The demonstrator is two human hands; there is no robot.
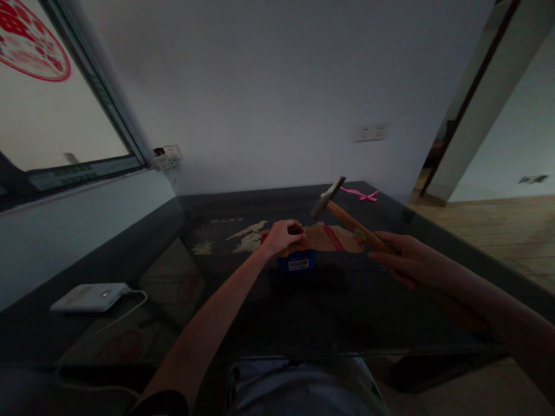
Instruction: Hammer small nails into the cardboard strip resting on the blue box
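Observation:
A patterned tan insole-shaped piece (318,237) with a red band lies over a blue container (298,262) on the dark glossy table. My left hand (284,236) is at the left end of the piece, its thumb and fingers curled together in a pinch; what is between the fingertips is too small to make out. My right hand (401,257) is wrapped round the wooden handle of a hammer (353,224). The hammer's metal head is raised above the piece, up and to the right of my left hand.
A pink ribbon (367,197) lies at the table's back right. A white device (92,297) with a cable rests at the left on the dark table (243,323). Wall sockets (372,133) are behind the table, and a window is at the left.

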